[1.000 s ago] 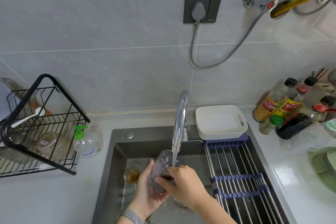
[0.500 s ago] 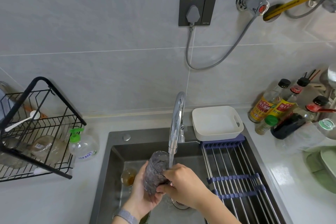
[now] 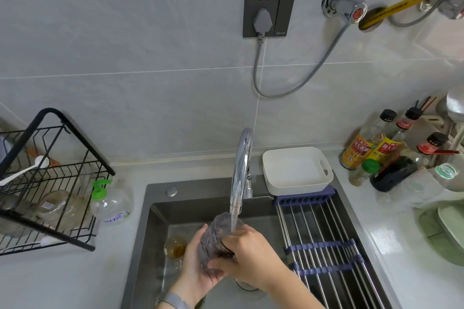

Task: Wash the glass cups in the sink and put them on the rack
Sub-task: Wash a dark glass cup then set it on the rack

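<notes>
Over the last second the clear textured glass cup (image 3: 216, 241) barely moved relative to the curved chrome faucet (image 3: 240, 170): it stayed under the spout, tilted, mouth up toward the running stream. The view drifted, so most of the apparent shift was head motion. The left hand (image 3: 198, 268) kept its fingers wrapped round the cup's lower body from the faucet's left. The right hand (image 3: 247, 257) stayed curled over the rim side, fingers on or inside the mouth; can't tell which.

My read: still mid-rinse on this cup, nothing racked from this pass yet.

A second small glass cup with brown residue (image 3: 175, 248) sat on the floor of the dark grey steel sink (image 3: 150, 221), left of the faucet and just beside the left hand. It looked unwashed, so at least one more to go.

The black wire dish rack (image 3: 50, 183) stood on the counter far left of the faucet, with a white spoon and some clear glassware in it, too blurred to count.

Text: the amber sauce bottles with yellow labels (image 3: 361, 145), right of the faucet, carried Chinese characters I couldn't read reliably. The clear pump bottle with green top (image 3: 110, 203), beside the rack, had blue print, also illegible. The dark grey wall socket (image 3: 270, 7) above the faucet had a small mark, too small to read.
</notes>
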The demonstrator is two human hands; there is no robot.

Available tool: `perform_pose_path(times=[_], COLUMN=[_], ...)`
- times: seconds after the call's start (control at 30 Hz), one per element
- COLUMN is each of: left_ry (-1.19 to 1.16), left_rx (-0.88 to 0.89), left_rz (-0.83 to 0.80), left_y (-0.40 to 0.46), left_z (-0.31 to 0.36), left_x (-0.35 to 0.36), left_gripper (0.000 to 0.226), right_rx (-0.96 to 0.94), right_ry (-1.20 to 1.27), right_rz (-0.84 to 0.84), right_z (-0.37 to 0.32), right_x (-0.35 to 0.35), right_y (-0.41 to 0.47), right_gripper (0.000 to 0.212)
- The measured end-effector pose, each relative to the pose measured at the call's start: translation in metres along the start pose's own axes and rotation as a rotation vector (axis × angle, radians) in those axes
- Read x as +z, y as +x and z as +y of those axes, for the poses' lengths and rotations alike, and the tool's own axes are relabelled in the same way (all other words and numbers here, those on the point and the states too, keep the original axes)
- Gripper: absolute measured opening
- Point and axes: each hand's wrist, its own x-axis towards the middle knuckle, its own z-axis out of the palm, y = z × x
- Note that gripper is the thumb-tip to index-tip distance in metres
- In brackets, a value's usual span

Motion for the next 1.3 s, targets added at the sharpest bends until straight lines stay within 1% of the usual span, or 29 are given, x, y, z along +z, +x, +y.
perform_pose_path(times=[0.07, 0.13, 0.3, 0.4, 0.5, 0.53, 0.63, 0.77, 0.87, 0.93, 1.0, 1.13, 1.23, 1.3], left_ry=[-0.014, -0.035, -0.068, -0.076, -0.086, -0.093, -0.113, -0.096, -0.115, -0.136, -0.158, -0.189, -0.128, -0.120], left_rx=[-0.014, -0.020, -0.006, -0.018, -0.022, -0.026, -0.038, -0.049, -0.057, -0.058, -0.055, -0.039, 0.017, 0.022], left_rz=[-0.005, 0.004, 0.004, -0.011, -0.001, 0.010, 0.016, -0.003, -0.010, -0.045, -0.080, -0.104, -0.093, -0.102], left_y=[-0.001, 0.000, 0.003, 0.002, -0.001, -0.001, -0.001, 0.002, 0.004, 0.003, 0.001, 0.001, 0.004, 0.006], left_z=[0.000, 0.000, 0.001, 0.000, 0.001, 0.001, 0.002, 0.003, 0.004, 0.003, 0.003, 0.001, -0.001, 0.000], left_x=[0.000, -0.003, -0.008, -0.006, -0.002, -0.002, -0.003, -0.005, -0.005, -0.004, -0.003, -0.002, -0.003, -0.004], left_gripper=[0.052, 0.052, 0.053, 0.052, 0.048, 0.047, 0.047, 0.053, 0.057, 0.056, 0.055, 0.054, 0.053, 0.053], right_rx=[0.003, 0.007, -0.002, -0.015, -0.050, -0.058, -0.062, -0.046, -0.054, -0.048, -0.029, 0.074, 0.190, 0.217], right_ry=[0.013, 0.012, 0.021, 0.016, 0.020, 0.025, 0.027, 0.013, 0.003, -0.012, -0.005, 0.020, 0.090, 0.097], right_rz=[0.006, 0.046, 0.109, 0.067, 0.054, 0.054, 0.057, 0.059, 0.060, 0.026, 0.007, 0.012, 0.051, 0.051], right_z=[0.007, 0.011, 0.014, 0.010, 0.007, 0.006, 0.004, 0.006, 0.010, 0.014, 0.016, 0.006, -0.001, -0.005], right_x=[-0.003, -0.007, -0.008, -0.003, -0.001, 0.000, 0.001, 0.003, 0.002, -0.001, -0.004, -0.004, 0.002, 0.003], right_y=[-0.003, -0.007, -0.009, -0.005, -0.001, 0.000, 0.000, 0.000, 0.001, 0.001, 0.001, 0.000, -0.001, -0.001], right_gripper=[0.037, 0.033, 0.036, 0.037, 0.025, 0.024, 0.028, 0.033, 0.027, 0.029, 0.030, 0.044, 0.048, 0.051])
